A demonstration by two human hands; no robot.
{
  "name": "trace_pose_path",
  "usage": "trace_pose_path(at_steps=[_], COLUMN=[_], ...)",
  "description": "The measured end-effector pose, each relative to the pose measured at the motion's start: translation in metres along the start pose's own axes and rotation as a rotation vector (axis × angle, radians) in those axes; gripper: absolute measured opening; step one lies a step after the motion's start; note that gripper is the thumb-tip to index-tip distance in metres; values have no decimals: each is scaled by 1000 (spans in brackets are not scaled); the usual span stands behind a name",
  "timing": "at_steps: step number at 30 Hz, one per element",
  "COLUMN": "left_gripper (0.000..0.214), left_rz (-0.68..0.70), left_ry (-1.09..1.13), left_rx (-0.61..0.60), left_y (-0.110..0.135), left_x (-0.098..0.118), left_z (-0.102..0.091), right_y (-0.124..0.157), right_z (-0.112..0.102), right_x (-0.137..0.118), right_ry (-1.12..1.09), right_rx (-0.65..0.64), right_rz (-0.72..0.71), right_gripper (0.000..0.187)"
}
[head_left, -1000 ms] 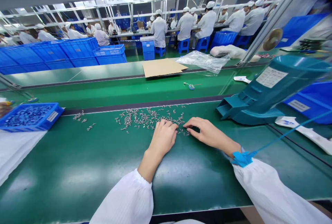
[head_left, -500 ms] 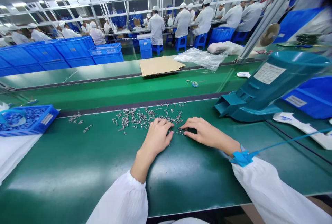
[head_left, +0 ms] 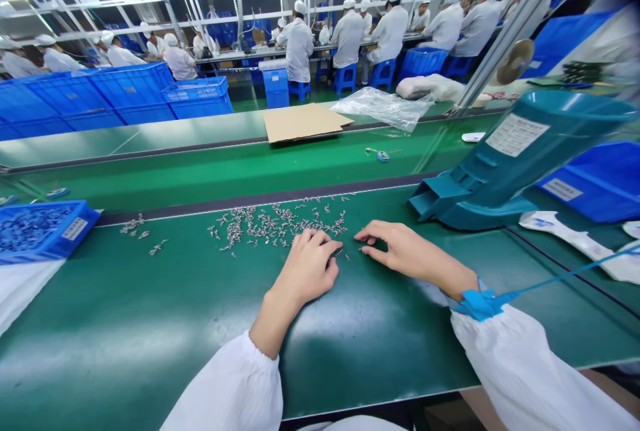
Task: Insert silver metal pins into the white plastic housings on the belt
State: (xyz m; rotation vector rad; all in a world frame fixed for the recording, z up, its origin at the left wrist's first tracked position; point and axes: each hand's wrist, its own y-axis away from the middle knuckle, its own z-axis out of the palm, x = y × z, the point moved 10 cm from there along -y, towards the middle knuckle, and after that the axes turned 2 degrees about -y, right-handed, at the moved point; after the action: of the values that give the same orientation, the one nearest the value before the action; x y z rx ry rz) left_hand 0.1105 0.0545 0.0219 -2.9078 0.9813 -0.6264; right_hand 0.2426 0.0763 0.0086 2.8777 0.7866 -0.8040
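Small silvery metal parts lie scattered in a loose pile on the green worktop. My left hand rests palm down at the pile's near right edge, fingers bent and thumb apart. A few parts lie by its index fingertip. Just to the right, my right hand has its fingers curled and its thumb close to the index finger. One tiny metal part shows at those fingertips. A blue wrist strap with a cord circles my right wrist.
At the left stands a blue bin of small blue pieces. A teal scoop-shaped holder, a blue bin and a white flat piece are at the right. Cardboard lies beyond the green belt. Several people sit farther back.
My right hand has shifted slightly right, away from the left hand, widening the gap between them. My left hand stays at the pile's edge. The view has turned a little.
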Motion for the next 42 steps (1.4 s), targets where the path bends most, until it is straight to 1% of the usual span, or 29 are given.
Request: trace_pose_path(at_steps=[4, 6, 10, 17, 20, 23, 27, 31, 35, 38, 42], left_gripper=[22, 20, 22, 14, 11, 11, 15, 17, 10, 9, 10], left_rz=[5, -14, -59, -72, -86, -93, -86, -59, -47, -67, -112], left_ry=[2, 9, 31, 31, 51, 81, 124, 148, 212, 312, 488], left_rx=[11, 27, 65, 57, 49, 47, 46, 32, 54, 109, 216], left_y=[-6, -9, -11, -12, -13, -13, -14, -14, -14, -14, -15], left_x=[7, 9, 8, 11, 10, 10, 10, 12, 13, 11, 4], left_z=[4, 4, 4, 14, 14, 12, 9, 10, 7, -1, -14], right_y=[2, 1, 0, 0, -2, -3, -2, 0, 1, 1, 2], right_z=[3, 1, -5, 3, 12, 14, 7, 0, -7, -15, -28], right_x=[-2, -7, -17, -15, -17, -21, -19, -20, -26, -26, -18], right_ry=[76, 28, -107, -42, -20, -10, -6, -20, -114, -226, -439], right_rx=[-57, -38, 19, 19, -32, -47, -33, -33, -13, 52, 194], right_rz=[-14, -25, -39, -69, -87, -96, -68, -78, -108, -67, 16], right_gripper=[16, 15, 21, 25, 18, 12, 6, 7, 8, 9, 10])
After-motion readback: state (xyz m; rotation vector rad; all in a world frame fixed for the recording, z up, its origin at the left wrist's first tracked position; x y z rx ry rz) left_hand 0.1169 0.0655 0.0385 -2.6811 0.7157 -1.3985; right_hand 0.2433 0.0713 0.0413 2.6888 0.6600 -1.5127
